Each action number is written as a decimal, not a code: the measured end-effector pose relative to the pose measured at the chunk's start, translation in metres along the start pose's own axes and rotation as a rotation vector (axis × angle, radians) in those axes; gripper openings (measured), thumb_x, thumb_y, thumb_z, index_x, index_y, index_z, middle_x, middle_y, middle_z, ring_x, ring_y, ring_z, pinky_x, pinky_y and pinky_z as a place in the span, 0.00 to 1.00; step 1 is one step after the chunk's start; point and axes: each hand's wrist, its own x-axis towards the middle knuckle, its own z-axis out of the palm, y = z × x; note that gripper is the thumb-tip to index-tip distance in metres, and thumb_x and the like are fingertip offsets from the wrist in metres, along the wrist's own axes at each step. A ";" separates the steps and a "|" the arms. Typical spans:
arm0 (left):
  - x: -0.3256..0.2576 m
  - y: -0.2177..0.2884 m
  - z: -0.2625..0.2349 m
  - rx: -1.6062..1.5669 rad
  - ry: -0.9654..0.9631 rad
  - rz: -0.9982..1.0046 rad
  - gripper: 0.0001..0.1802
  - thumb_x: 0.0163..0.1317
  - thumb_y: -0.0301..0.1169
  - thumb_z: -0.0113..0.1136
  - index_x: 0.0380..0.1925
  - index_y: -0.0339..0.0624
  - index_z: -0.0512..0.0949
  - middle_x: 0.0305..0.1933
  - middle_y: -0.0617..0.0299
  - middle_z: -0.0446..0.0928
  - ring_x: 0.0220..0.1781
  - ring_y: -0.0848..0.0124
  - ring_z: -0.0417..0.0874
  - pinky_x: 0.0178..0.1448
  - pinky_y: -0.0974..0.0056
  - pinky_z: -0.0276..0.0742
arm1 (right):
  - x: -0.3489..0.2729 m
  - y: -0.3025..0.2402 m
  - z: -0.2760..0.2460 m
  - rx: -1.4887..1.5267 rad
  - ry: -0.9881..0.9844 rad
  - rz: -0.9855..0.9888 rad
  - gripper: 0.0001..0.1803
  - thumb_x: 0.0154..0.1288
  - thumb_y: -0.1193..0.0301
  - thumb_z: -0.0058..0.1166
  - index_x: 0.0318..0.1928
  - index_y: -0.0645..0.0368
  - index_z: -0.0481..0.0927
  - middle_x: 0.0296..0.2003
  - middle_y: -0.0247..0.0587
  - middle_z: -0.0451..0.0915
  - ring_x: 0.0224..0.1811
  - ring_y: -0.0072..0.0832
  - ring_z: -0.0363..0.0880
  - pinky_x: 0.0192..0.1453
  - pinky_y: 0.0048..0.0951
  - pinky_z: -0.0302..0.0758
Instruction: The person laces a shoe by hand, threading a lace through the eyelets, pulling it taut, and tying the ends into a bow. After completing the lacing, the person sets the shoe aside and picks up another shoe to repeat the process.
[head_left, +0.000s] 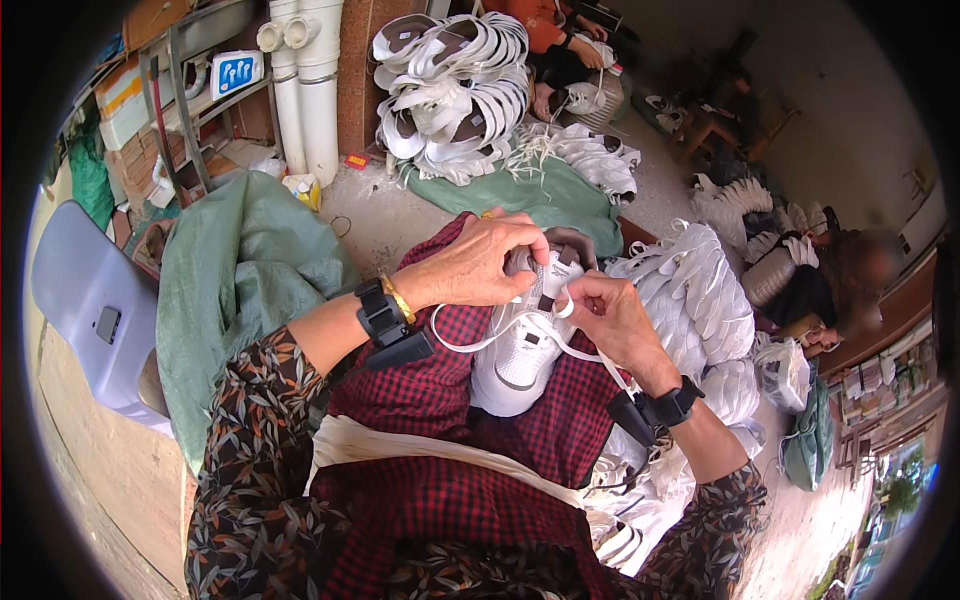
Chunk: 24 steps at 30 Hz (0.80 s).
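A white sneaker rests on my lap, on a red-and-black checked apron, its toe toward me. My left hand is closed at the upper's left side by the tongue, its fingertips on the shoe. A flat white shoelace hangs in a loop left of the shoe, and more of it crosses the front. Just right of the tongue, my right hand pinches the lace between thumb and fingers. Part of the eyelet area is hidden behind my fingers.
White shoe uppers are stacked ahead on a green cloth. More white shoe pieces pile up to my right. A green sack and grey plastic chair stand left. Another person's hand works on footwear farther off.
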 end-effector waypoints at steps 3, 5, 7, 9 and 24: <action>0.004 -0.004 0.004 -0.008 -0.027 -0.013 0.08 0.54 0.28 0.63 0.34 0.45 0.78 0.43 0.63 0.79 0.46 0.61 0.77 0.62 0.53 0.66 | -0.001 -0.006 0.005 -0.070 0.014 -0.016 0.05 0.62 0.78 0.66 0.36 0.68 0.86 0.29 0.33 0.80 0.28 0.17 0.76 0.33 0.24 0.73; 0.005 -0.008 0.004 -0.022 -0.032 0.017 0.07 0.53 0.28 0.63 0.33 0.45 0.77 0.42 0.63 0.78 0.45 0.62 0.76 0.62 0.54 0.64 | -0.002 -0.016 0.013 -0.197 0.103 -0.072 0.05 0.59 0.78 0.69 0.33 0.67 0.85 0.28 0.34 0.80 0.27 0.18 0.77 0.33 0.25 0.75; 0.003 -0.010 0.006 -0.030 -0.033 0.083 0.07 0.52 0.29 0.64 0.32 0.45 0.77 0.39 0.63 0.76 0.44 0.64 0.75 0.62 0.54 0.62 | -0.002 -0.017 0.016 -0.264 0.146 -0.114 0.09 0.57 0.78 0.71 0.33 0.65 0.82 0.28 0.38 0.82 0.27 0.21 0.80 0.33 0.27 0.78; 0.001 -0.011 0.007 0.000 -0.035 0.086 0.07 0.52 0.29 0.64 0.32 0.46 0.77 0.40 0.63 0.76 0.45 0.63 0.74 0.61 0.54 0.62 | -0.003 -0.031 0.020 -0.179 0.148 0.010 0.11 0.56 0.78 0.71 0.35 0.64 0.80 0.28 0.39 0.83 0.27 0.22 0.81 0.33 0.27 0.78; -0.016 -0.001 0.017 0.403 0.118 0.226 0.08 0.50 0.32 0.58 0.17 0.44 0.77 0.45 0.61 0.70 0.51 0.58 0.69 0.54 0.47 0.58 | -0.010 -0.017 0.036 -0.448 0.292 -0.161 0.11 0.58 0.81 0.64 0.40 0.62 0.77 0.33 0.47 0.82 0.35 0.45 0.84 0.37 0.42 0.79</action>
